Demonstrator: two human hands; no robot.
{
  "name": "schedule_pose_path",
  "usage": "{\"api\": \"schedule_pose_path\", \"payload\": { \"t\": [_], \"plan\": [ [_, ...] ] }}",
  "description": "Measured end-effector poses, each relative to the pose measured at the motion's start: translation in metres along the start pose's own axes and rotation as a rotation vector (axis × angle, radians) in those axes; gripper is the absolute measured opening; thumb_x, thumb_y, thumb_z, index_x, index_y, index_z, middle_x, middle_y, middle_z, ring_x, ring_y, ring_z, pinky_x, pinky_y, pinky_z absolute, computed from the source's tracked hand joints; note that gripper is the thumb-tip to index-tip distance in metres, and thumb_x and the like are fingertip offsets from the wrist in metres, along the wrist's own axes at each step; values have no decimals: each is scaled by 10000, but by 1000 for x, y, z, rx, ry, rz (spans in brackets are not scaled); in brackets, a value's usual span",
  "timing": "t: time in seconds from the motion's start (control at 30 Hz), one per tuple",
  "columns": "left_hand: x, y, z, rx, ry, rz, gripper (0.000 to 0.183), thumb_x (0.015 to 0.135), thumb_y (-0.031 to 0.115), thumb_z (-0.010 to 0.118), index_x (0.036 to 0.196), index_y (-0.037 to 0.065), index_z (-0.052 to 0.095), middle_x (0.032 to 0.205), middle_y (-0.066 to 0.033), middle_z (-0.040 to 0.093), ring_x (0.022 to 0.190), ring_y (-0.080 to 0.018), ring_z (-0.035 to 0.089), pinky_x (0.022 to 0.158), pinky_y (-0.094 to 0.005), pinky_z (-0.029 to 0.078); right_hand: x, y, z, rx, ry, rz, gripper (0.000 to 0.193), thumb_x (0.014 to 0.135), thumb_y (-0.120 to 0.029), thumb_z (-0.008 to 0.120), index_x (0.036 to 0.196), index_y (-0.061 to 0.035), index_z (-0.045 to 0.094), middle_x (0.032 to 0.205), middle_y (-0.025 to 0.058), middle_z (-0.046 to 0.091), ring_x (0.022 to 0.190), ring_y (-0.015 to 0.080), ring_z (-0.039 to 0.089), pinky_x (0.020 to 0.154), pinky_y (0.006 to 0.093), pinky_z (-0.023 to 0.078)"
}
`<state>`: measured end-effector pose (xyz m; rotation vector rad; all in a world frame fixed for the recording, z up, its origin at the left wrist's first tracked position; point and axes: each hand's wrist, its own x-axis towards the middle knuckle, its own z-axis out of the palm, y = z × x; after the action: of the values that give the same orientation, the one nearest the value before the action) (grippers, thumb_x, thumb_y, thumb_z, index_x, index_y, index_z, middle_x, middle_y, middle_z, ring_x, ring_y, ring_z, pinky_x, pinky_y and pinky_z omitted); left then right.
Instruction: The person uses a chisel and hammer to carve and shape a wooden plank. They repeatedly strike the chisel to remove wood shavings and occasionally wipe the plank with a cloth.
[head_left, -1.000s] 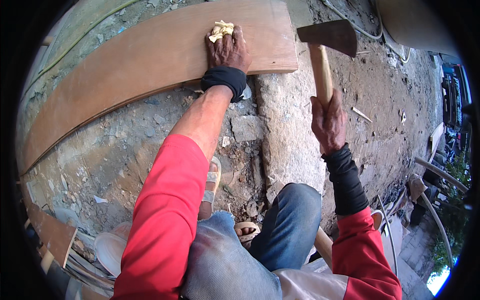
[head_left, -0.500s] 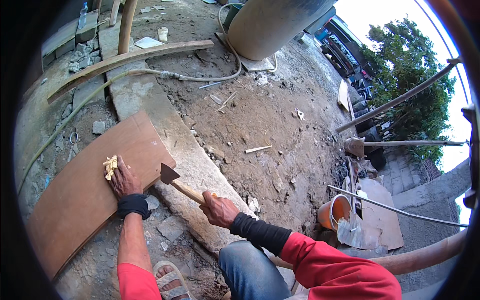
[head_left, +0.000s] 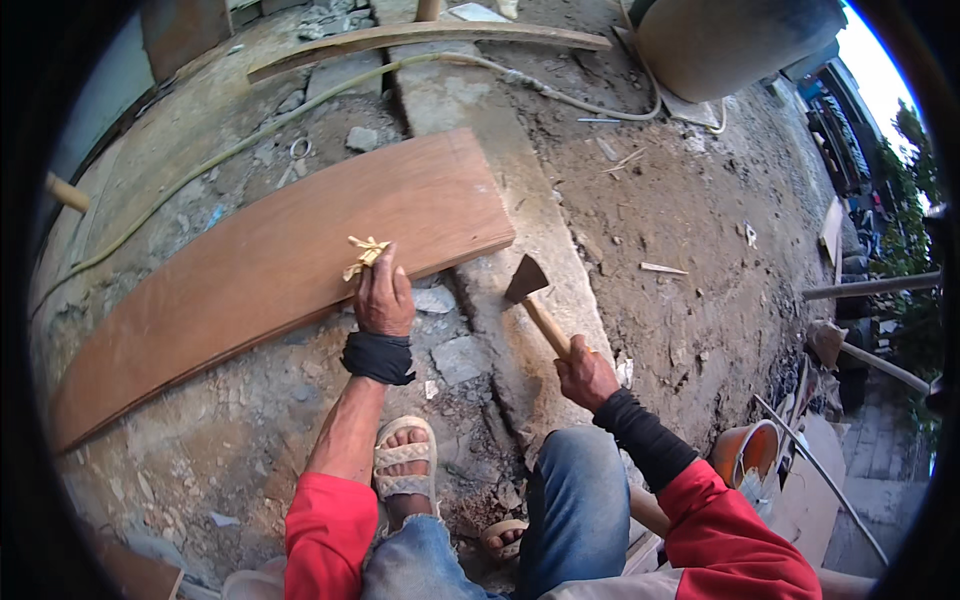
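Around nine o'clock in my view, the brown board [head_left: 270, 255] lies on the ground [head_left: 235, 425]. A knotted yellow scrap [head_left: 368, 254] sits at the fingers of the left hand [head_left: 384, 300], above the board's near edge; I cannot tell whether they grip it. Next I see the hatchet [head_left: 547, 326], its head toward eleven o'clock from the right hand [head_left: 588, 377], whose fingers wrap it. An orange bucket [head_left: 727, 452] leans at four o'clock.

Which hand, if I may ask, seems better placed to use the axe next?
The right hand, I'd judge: it holds the axe, while the left hand holds yellow strips over the board.
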<state>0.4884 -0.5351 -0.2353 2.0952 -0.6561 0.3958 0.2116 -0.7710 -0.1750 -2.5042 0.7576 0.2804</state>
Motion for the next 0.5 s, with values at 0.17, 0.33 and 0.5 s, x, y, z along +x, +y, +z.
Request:
{"api": "schedule_pose_path", "payload": {
  "t": [0.17, 0.33, 0.5],
  "plan": [
    [-89, -20, -87, -29, 35, -336, 239, 970, 89, 576, 1164, 47, 709, 1100, -189, 740, 1022, -396, 700, 904, -455, 556, 0, 3, 13, -17, 17, -30, 341, 944, -171, 680, 1077, -22, 404, 765, 347, 648, 743, 552, 663, 631, 605, 521],
    [-153, -72, -142, -148, 232, -797, 247, 983, 65, 548, 1164, 24, 712, 1082, -139, 764, 996, -252, 729, 829, -372, 573, -4, -2, 25, -7, 57, -24, 339, 965, -190, 673, 1098, -29, 407, 762, 345, 652, 753, 562, 664, 606, 593, 515],
    [-190, -122, -167, -401, 354, -978, 271, 1009, 105, 560, 1240, 9, 664, 1167, -159, 752, 1005, -239, 715, 795, -315, 557, -6, -4, 25, -9, 57, -38, 328, 968, -199, 659, 1095, -19, 416, 752, 343, 649, 727, 554, 663, 590, 596, 521]
  ]
}}
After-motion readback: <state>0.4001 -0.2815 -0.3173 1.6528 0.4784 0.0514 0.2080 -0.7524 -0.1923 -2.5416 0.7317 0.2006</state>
